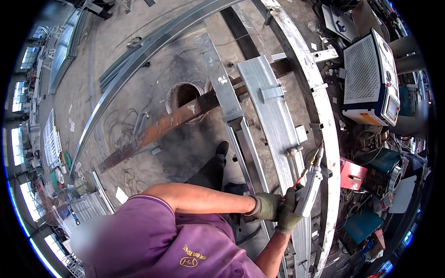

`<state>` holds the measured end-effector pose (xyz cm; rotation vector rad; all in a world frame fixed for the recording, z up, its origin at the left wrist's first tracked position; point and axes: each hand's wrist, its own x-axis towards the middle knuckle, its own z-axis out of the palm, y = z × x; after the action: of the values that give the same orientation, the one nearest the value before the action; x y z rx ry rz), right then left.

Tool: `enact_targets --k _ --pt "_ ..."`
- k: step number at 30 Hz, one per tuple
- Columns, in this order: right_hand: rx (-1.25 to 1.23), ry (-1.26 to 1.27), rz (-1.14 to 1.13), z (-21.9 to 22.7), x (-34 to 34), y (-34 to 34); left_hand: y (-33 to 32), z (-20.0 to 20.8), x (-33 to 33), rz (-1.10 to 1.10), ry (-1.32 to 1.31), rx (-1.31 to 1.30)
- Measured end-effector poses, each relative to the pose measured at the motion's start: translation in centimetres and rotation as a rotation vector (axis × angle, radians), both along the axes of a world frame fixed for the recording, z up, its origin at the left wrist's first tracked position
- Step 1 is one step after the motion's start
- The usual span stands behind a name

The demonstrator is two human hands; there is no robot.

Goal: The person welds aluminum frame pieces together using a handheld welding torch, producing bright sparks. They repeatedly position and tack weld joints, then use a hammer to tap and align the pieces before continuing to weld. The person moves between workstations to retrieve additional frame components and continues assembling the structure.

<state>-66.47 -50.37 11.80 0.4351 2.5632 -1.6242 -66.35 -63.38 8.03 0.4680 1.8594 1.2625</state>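
Dark olive work gloves cover both of my hands. My right hand (289, 214) is closed round a pale grey handheld welding gun (309, 193), whose narrow nozzle points away toward the curved whitish beam. A thin orange-red line (300, 179) runs beside the gun up to its tip. Close against the right hand, my left hand (266, 206) has its fingers curled; what they hold is hidden. Under and beyond the hands lies a wide galvanized steel channel (270, 111). The gun tip is near the curved beam (330, 162), but whether they touch cannot be made out.
A rusty beam (162, 129) crosses beneath the steel, beside a round bucket (183, 98). Curved metal rails (116, 76) arch at the left. To the right stand a white-and-blue machine (364, 72), a red box (353, 173) and a teal box (364, 224). Loose cables lie on the floor.
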Motion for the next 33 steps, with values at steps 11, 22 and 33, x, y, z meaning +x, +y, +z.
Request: enact_targets --k 11,22,33 --pt "0.174 0.008 0.011 -5.9 1.5 -3.5 -19.9 -3.2 -23.3 0.772 -0.015 -0.683" --pt "0.109 -0.084 -0.205 -9.3 2.5 -4.8 -15.0 -11.8 -30.5 0.781 -0.14 -1.002" --pt "0.047 -0.067 -0.221 -9.6 1.8 -5.1 -18.9 -12.1 -31.1 0.598 0.111 -1.065"
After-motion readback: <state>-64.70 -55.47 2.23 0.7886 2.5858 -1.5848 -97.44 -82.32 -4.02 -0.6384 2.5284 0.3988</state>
